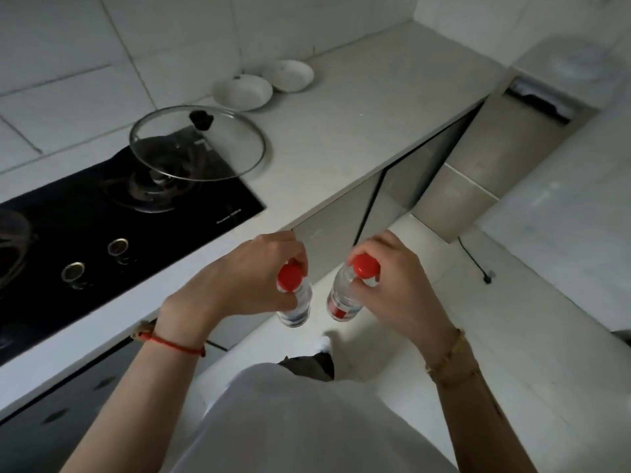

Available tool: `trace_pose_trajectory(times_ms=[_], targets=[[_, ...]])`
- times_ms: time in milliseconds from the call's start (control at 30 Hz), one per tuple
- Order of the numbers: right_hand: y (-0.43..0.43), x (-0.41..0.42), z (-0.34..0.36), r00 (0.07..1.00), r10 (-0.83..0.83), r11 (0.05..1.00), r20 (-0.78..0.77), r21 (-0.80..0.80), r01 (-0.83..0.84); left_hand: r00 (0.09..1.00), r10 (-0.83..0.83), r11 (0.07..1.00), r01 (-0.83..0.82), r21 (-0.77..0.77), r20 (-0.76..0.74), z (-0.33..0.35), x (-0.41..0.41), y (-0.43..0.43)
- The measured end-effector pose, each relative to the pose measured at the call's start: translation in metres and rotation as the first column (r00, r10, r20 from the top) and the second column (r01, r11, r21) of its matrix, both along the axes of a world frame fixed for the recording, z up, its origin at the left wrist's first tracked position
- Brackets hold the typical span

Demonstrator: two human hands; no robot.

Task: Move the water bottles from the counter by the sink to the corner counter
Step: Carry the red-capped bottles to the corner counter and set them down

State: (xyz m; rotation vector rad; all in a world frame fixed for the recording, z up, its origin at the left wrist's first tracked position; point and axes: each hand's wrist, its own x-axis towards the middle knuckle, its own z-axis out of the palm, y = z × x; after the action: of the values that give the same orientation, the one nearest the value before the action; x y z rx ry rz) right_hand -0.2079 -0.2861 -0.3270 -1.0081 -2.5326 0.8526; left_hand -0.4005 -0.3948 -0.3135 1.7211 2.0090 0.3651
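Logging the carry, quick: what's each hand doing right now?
Left hand: closed on the left water bottle near its neck.
Right hand: closed on the right water bottle near its neck.

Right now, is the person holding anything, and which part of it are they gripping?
Yes, two water bottles. The left hand holds one bottle by the neck just under its red cap; the right hand holds the other bottle the same way.

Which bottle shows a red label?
The bottle in the right hand, right-hand bottle; the left-hand bottle in the left hand shows none.
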Motion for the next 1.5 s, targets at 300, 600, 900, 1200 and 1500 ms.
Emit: trace_pose_trajectory(times_ms=[300,600,900,1200,1500], targets=[[0.106,0.019,0.007,0.982,-0.190,0.981,-0.001,0.033,0.189,0.985,-0.172,0.985,0.171,0.036,0.033,0.001,0.004,0.145],[0.185,0.034,0.014,0.940,-0.342,0.938,0.004,0.064,0.341,0.941,-0.335,0.941,0.331,0.070,0.050,0.005,0.012,0.252],[0.280,0.050,0.005,0.935,-0.356,0.933,-0.006,0.059,0.355,0.925,-0.379,0.922,0.375,0.096,0.034,-0.004,0.023,0.351],[0.416,0.071,0.006,0.971,-0.238,0.970,-0.020,0.055,0.238,0.963,-0.266,0.959,0.260,0.112,0.041,-0.001,0.051,0.463],[0.544,0.094,0.014,0.993,-0.113,0.991,-0.022,0.065,0.114,0.990,-0.131,0.981,0.122,0.150,0.048,0.008,0.079,0.562]])
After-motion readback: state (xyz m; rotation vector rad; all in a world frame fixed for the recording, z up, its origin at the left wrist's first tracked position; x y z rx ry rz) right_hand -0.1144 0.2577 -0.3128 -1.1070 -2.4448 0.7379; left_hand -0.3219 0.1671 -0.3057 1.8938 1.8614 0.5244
